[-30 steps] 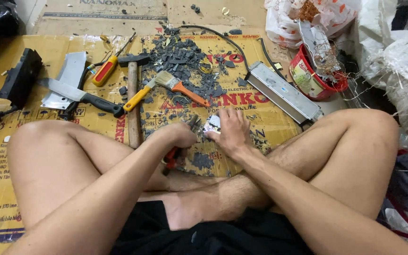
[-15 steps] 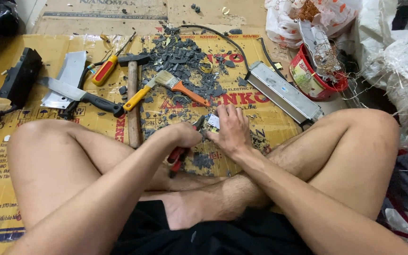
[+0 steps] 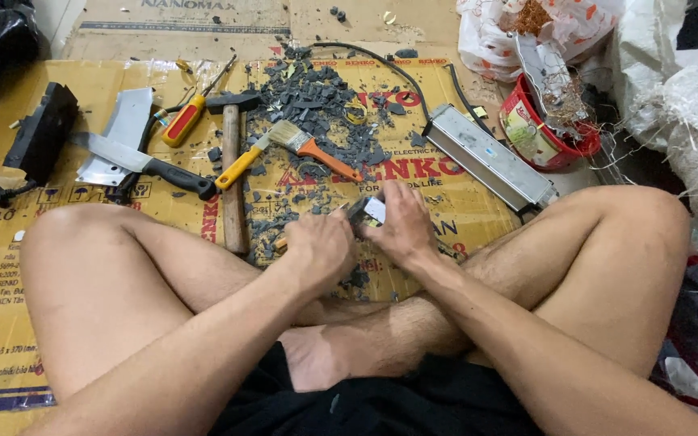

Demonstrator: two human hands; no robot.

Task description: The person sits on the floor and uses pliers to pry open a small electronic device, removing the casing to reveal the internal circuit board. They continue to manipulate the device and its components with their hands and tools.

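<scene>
Flattened yellow-brown cardboard sheet (image 3: 58, 323) covers the floor; person sits cross-legged on it, both bare knees wide, shins crossed at 6 o'clock.

Long grey metal box with ribbed top (image 3: 488, 157) lies slantwise at 2 o'clock of the hands, well apart from them. Red plastic tub (image 3: 544, 129) stuffed with wire scrap sits beyond it, same bearing.

Wooden-handled hammer (image 3: 232, 161) lies lengthwise at 10 o'clock of the hands, head at the far end. Black-handled steel cleaver (image 3: 135, 157) lies further out at 10 o'clock, with a black plastic housing (image 3: 42, 133) past it. Orange-handled paintbrush (image 3: 309, 145) rests at 12 o'clock on a heap of dark grey broken fragments (image 3: 317, 97).

Left hand (image 3: 321, 246) is closed in a fist round a tool; only a bit of yellowish handle shows below the knuckles, kind of tool cannot be told.

Right hand (image 3: 397, 230) has fingers curled tight, clamping a small grey-and-white part (image 3: 367, 210) down on the cardboard.

The part sits between the two hands, at 1 o'clock of the left fist, touching the right thumb and fingertips; mostly hidden by them.
</scene>
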